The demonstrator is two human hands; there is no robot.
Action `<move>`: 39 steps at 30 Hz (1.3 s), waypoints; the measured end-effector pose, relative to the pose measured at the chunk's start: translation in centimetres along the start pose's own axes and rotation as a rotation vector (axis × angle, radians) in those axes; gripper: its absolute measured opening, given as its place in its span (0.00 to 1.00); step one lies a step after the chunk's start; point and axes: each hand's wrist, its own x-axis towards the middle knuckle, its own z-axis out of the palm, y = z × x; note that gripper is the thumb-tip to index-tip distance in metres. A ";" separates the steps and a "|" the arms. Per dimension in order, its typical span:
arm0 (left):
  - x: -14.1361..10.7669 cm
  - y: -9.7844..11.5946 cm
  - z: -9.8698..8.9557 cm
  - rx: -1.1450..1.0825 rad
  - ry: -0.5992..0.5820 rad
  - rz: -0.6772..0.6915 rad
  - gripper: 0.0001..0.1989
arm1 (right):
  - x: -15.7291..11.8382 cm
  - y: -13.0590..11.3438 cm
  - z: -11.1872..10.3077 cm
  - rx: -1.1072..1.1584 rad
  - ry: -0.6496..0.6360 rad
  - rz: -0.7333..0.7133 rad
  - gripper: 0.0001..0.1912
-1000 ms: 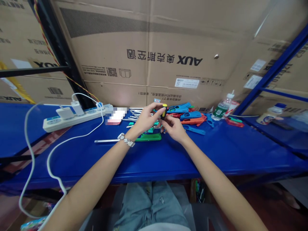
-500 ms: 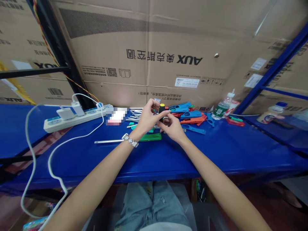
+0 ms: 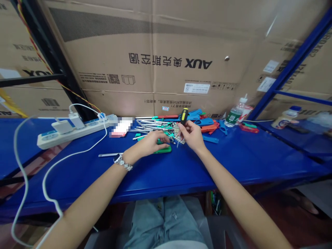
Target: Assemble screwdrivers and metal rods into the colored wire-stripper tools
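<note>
1. Two bare forearms extend over the blue counter point(image 3: 155, 176). The left passes close to a white cable point(image 3: 52, 200); a sideways swing could snag it.
2. Bracelet point(image 3: 123, 162) on the left wrist sits beside a metal rod point(image 3: 110, 155); contact could shift the rod.
3. Left hand point(image 3: 147, 143): fingers loosely curled, thumb apart, no held item visible, beside a green clip point(image 3: 166, 149).
4. Right hand point(image 3: 194, 136): thumb and fingers pinch the screwdriver point(image 3: 184, 116) low on its yellow-and-black handle, shaft downward. The high grip leaves the tip poorly steadied; a slip could jab the left fingers.
5. Power strip point(image 3: 72, 132): a cable tug could dislodge its plugs.
6. Metal rods point(image 3: 153, 124) lie crossed in a heap; disturbing one could roll others or scatter small parts.
7. Blue clip point(image 3: 204, 122) and orange clip point(image 3: 208, 128) lie piled; a bump could slide them toward the bottle point(image 3: 232, 117), risking a tip-over.
</note>
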 end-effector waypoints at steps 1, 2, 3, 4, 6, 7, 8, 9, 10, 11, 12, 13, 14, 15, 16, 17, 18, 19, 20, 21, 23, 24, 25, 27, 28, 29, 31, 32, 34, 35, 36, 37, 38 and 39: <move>-0.1 -0.1 0.3 0.026 -0.021 0.002 0.06 | -0.2 0.3 -0.3 -0.108 0.016 0.009 0.21; -0.1 -0.2 0.6 0.050 -0.032 0.004 0.06 | -0.4 0.5 -0.6 -0.237 0.024 0.028 0.20; 0.0 -0.2 0.9 0.068 -0.036 0.008 0.06 | -0.6 0.7 -0.9 -0.378 0.021 0.057 0.20; 0.1 -0.4 1.1 0.083 -0.035 0.013 0.05 | -0.9 0.8 -1.1 -0.516 0.008 0.092 0.19; 0.3 -0.7 1.6 0.096 -0.026 0.025 0.05 | -1.3 0.9 -1.4 -0.738 -0.043 0.160 0.17; 0.3 -0.8 1.8 0.091 -0.020 0.028 0.06 | -1.5 0.8 -1.4 -0.814 -0.065 0.186 0.16; 0.4 -1.0 2.0 0.081 -0.009 0.030 0.07 | -1.5 0.8 -1.4 -0.870 -0.080 0.203 0.15; 0.4 -1.1 2.1 0.068 0.005 0.031 0.07 | -1.6 0.7 -1.3 -0.908 -0.090 0.218 0.15; 0.4 -1.2 2.2 0.052 0.022 0.030 0.07 | -1.6 0.6 -1.2 -0.934 -0.096 0.230 0.14; 0.3 -1.3 2.2 0.037 0.037 0.027 0.07 | -1.6 0.5 -1.1 -0.951 -0.097 0.241 0.14; 0.3 -1.3 2.2 0.028 0.047 0.025 0.07 | -1.6 0.5 -1.0 -0.964 -0.094 0.249 0.14; 0.3 -1.4 2.2 0.026 0.054 0.023 0.06 | -1.6 0.5 -0.9 -0.973 -0.091 0.254 0.14; 0.3 -1.5 2.1 0.027 0.055 0.020 0.07 | -1.6 0.5 -0.8 -0.982 -0.088 0.254 0.14; 0.3 -1.5 2.1 0.032 0.051 0.016 0.07 | -1.6 0.6 -0.8 -0.990 -0.089 0.251 0.15; 0.3 -1.5 2.1 0.041 0.045 0.013 0.07 | -1.6 0.6 -0.7 -1.000 -0.094 0.245 0.15; 0.3 -1.6 2.1 0.052 0.039 0.010 0.07 | -1.7 0.7 -0.6 -1.009 -0.103 0.238 0.15; 0.3 -1.6 2.1 0.063 0.035 0.009 0.08 | -1.7 0.8 -0.6 -1.018 -0.113 0.231 0.15; 0.3 -1.6 2.1 0.074 0.035 0.010 0.08 | -1.7 0.9 -0.5 -1.027 -0.121 0.228 0.15; 0.3 -1.6 2.2 0.084 0.038 0.012 0.09 | -1.8 0.9 -0.5 -1.032 -0.126 0.230 0.16; 0.3 -1.5 2.2 0.090 0.044 0.015 0.09 | -1.8 1.0 -0.5 -1.035 -0.126 0.236 0.17; 0.2 -1.3 2.3 0.099 0.052 0.025 0.09 | -2.0 1.0 -0.5 -1.031 -0.108 0.227 0.18; 0.2 -1.1 2.2 0.106 0.054 0.030 0.08 | -2.0 0.9 -0.6 -1.027 -0.087 0.197 0.18; 0.2 -0.8 2.2 0.114 0.054 0.033 0.07 | -2.1 0.9 -0.6 -1.023 -0.057 0.148 0.19; 0.1 -0.4 2.0 0.127 0.057 0.035 0.06 | -2.2 0.7 -0.6 -1.019 -0.002 0.007 0.19; 0.1 -0.2 1.8 0.129 0.069 0.033 0.06 | -2.3 0.7 -0.5 -1.012 0.005 -0.066 0.19; 0.1 0.0 1.7 0.129 0.088 0.033 0.06 | -2.4 0.6 -0.4 -0.995 -0.005 -0.128 0.18; 0.2 0.2 1.4 0.124 0.139 0.036 0.06 | -2.6 0.4 -0.1 -0.915 -0.075 -0.221 0.17; 0.2 0.3 1.3 0.117 0.168 0.039 0.06 | -2.7 0.3 0.0 -0.858 -0.126 -0.250 0.17; 0.3 0.3 1.2 0.095 0.222 0.043 0.06 | -2.9 0.3 0.4 -0.737 -0.226 -0.276 0.17; 0.4 0.4 1.1 0.079 0.249 0.041 0.06 | -2.9 0.3 0.7 -0.680 -0.263 -0.277 0.17; 0.5 0.4 1.0 0.064 0.276 0.037 0.06 | -2.8 0.3 0.9 -0.625 -0.285 -0.269 0.17; 0.7 0.5 0.9 0.049 0.303 0.030 0.05 | -2.7 0.4 1.1 -0.565 -0.290 -0.256 0.17; 0.9 0.6 0.8 0.033 0.328 0.021 0.06 | -2.5 0.4 1.3 -0.494 -0.285 -0.240 0.18; 1.2 0.7 0.6 0.013 0.350 0.010 0.06 | -2.2 0.5 1.5 -0.407 -0.277 -0.222 0.18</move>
